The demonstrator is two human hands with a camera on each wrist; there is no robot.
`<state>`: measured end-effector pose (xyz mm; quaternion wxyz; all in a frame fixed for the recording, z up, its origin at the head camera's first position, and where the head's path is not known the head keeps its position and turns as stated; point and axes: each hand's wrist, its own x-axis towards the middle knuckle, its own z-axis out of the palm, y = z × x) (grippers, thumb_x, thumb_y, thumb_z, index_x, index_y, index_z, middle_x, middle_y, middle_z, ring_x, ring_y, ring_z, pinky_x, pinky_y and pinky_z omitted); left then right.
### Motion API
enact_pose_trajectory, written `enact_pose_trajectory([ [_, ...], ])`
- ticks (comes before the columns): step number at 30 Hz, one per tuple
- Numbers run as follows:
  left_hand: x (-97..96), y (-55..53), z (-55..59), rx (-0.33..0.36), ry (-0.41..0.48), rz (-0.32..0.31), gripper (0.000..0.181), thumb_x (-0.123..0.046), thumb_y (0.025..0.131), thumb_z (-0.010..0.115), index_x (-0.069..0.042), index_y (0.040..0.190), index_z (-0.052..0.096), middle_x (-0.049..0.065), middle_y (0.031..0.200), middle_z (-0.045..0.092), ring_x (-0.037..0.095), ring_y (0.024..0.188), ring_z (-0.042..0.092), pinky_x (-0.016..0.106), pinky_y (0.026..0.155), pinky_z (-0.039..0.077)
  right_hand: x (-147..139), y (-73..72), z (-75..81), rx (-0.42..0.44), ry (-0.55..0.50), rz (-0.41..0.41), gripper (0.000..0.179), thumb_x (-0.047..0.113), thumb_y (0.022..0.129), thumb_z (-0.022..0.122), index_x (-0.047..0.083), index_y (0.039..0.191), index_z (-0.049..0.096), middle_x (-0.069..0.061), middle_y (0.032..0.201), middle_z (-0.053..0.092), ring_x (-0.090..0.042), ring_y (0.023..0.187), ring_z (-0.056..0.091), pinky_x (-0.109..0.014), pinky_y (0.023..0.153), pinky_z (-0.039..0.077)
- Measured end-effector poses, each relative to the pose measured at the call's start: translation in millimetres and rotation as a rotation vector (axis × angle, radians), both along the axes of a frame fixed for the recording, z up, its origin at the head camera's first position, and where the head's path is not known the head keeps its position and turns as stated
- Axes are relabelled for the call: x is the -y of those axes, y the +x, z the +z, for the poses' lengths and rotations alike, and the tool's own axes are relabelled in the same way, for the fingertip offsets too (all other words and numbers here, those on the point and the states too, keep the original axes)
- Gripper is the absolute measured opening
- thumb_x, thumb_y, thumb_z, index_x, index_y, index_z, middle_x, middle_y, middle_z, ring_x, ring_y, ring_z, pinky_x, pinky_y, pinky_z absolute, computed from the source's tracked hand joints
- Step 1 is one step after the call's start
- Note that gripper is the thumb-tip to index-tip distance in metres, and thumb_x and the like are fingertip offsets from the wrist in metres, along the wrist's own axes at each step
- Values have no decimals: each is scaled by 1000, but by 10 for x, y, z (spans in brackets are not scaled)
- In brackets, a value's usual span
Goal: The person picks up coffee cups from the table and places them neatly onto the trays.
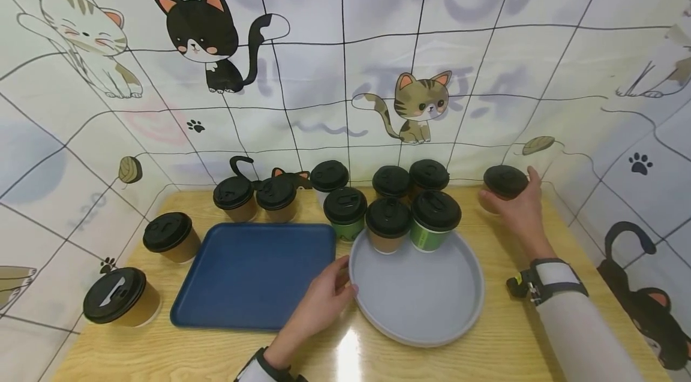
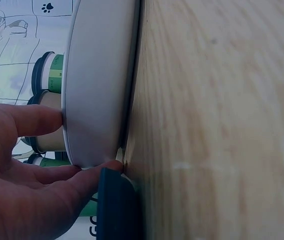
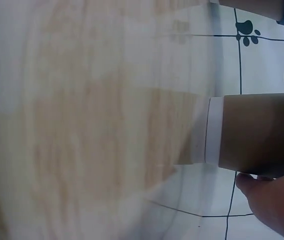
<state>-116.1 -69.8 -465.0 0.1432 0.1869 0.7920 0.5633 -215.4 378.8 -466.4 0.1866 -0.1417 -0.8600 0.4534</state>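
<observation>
My left hand (image 1: 324,298) holds the near-left edge of a round grey tray (image 1: 421,304), its fingertips against the rim and side. A brown paper cup with a black lid (image 1: 505,181) is gripped in my right hand (image 1: 520,214) at the back right, thumb and fingers on opposite sides. The right wrist view shows the cup's body (image 3: 257,132) with its pale base close to the tabletop; whether it touches cannot be made out. On the round tray's back part stand a brown lidded cup (image 1: 387,226) and a green one (image 1: 434,220).
Left of the round tray lies a blue rectangular tray (image 1: 259,274). More lidded cups, including a green one (image 1: 345,214) and a white one (image 1: 329,178), stand along the back. Two brown cups, one (image 1: 121,298) in front, stand at the left. A cat-printed cloth (image 1: 324,70) hangs behind the table.
</observation>
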Motion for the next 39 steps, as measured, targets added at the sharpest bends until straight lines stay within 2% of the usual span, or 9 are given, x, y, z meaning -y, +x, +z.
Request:
enact_pose_trajectory([
  [4, -2, -1, -1, -12, -14, 1, 60, -6, 102, 60, 7, 155, 36, 31, 154, 42, 42, 135, 53, 39, 103, 51, -7, -3, -18, 11, -9, -10, 121, 36, 87, 84, 8, 165, -4, -31, 166, 10, -47, 152, 19, -59, 123, 18],
  [10, -1, -1, -5, -11, -23, 2, 60, -7, 102, 61, 7, 155, 37, 30, 154, 43, 42, 135, 53, 39, 103, 51, -7, -7, -43, 48, -11, -42, 113, 36, 88, 82, -1, 161, 4, -36, 158, 28, -50, 145, 32, -59, 120, 25],
  [17, -8, 4, -8, -7, -31, 0, 60, -8, 102, 61, 7, 155, 37, 31, 154, 43, 42, 134, 53, 39, 102, 51, -35, 62, 4, 35, -3, -55, 108, 37, 86, 84, -5, 158, 15, -32, 153, 35, -46, 138, 41, -58, 116, 32],
  [23, -2, 2, 9, -3, -42, -1, 60, -9, 102, 60, 8, 155, 36, 30, 155, 41, 42, 135, 53, 40, 103, 51, 0, 263, 171, 54, 20, -34, 113, 43, 86, 83, -2, 160, 11, -36, 154, 33, -51, 140, 37, -64, 115, 31],
  [32, 3, 0, -1, -20, -60, 1, 59, -9, 102, 60, 8, 154, 37, 30, 154, 42, 42, 134, 54, 40, 103, 51, 126, 653, 348, 9, 49, 37, 110, 36, 87, 84, -1, 161, 12, -36, 156, 30, -56, 139, 36, -72, 108, 31],
  [39, 1, 0, 1, -14, -55, -4, 59, -9, 103, 60, 8, 154, 36, 30, 154, 42, 42, 135, 53, 42, 104, 51, 269, 900, 472, -9, 56, 62, 110, 31, 85, 87, -2, 161, 15, -36, 157, 30, -58, 140, 34, -75, 110, 28],
])
